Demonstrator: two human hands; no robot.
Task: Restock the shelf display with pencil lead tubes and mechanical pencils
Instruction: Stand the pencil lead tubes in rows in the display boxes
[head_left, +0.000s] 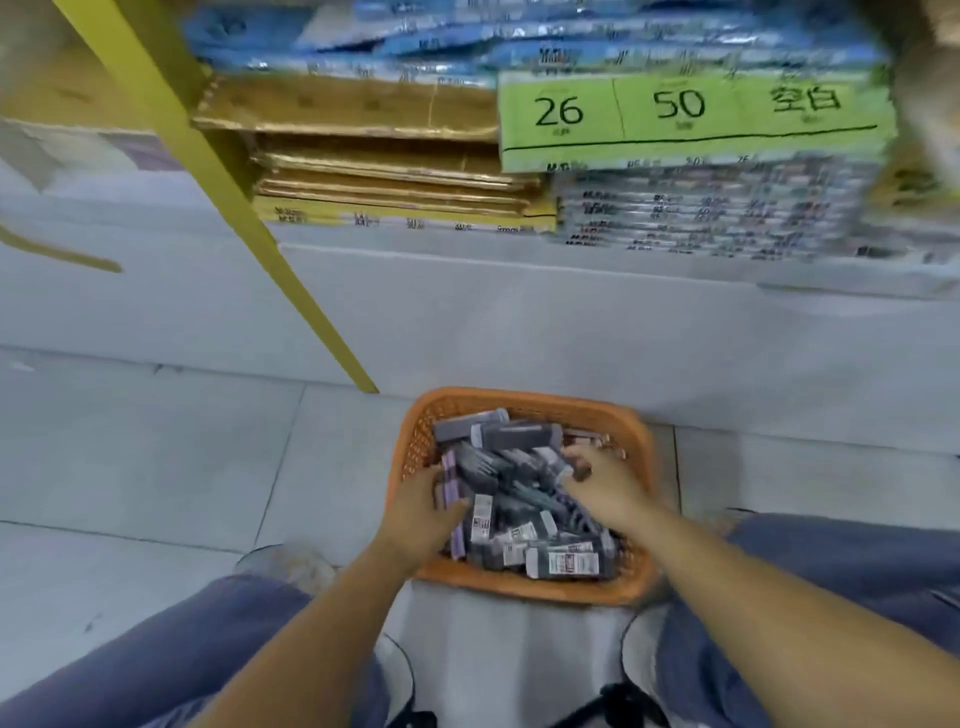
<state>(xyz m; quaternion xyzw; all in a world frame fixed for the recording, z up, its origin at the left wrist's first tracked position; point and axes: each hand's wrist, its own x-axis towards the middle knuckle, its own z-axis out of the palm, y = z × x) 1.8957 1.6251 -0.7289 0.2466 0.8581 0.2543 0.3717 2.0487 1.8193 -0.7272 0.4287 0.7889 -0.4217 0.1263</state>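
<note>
Within orange basket (519, 399) rim, hands (422, 512) (608, 488) gripping packs (519, 501)

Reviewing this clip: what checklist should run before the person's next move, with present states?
1. Orange basket in reach, on the floor between the knees: ok.
2. Left hand has stock: ok, it grips purple-edged packs by the basket's left wall.
3. Right hand has a firm hold: cannot tell; its fingers are among the grey packs, blurred.
4. Stock left in basket: ok, many packs.
5. Display slot in sight: cannot tell; only stacked paper packs and a green sign show.
</note>
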